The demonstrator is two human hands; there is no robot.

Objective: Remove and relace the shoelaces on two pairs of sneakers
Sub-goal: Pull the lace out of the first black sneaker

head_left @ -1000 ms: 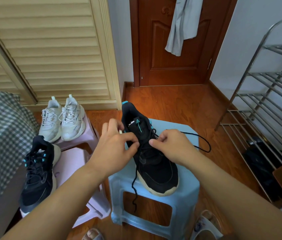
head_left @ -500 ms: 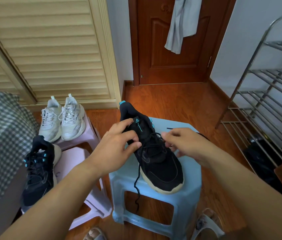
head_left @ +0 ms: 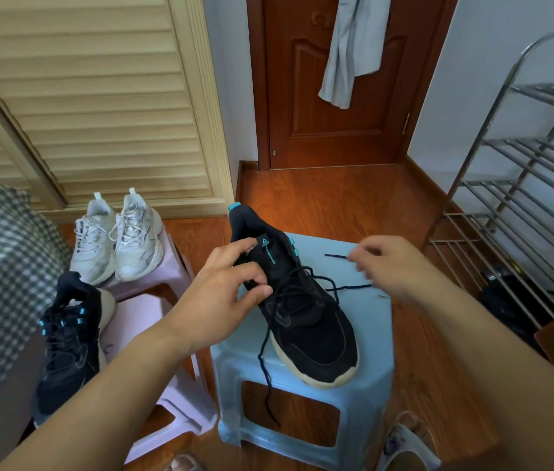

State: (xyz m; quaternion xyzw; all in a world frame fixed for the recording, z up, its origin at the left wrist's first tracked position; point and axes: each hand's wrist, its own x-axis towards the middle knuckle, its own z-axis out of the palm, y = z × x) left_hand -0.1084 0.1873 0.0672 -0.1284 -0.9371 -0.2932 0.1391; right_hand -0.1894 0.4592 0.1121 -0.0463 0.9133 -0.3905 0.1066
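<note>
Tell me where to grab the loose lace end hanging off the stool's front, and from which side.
Pinch the black lace near its tip, below the blue stool's top edge, coming from the front: there it hangs free of the black sneaker.

my black sneaker: matt suede-like cloth, pale rubbery sole | lace: thin woven cord | blue stool: smooth plastic | floor: glossy wood | rack: shiny metal | white sneakers: mesh cloth

Black sneaker lies on the blue stool, its black lace loosened, one end dangling.
</note>
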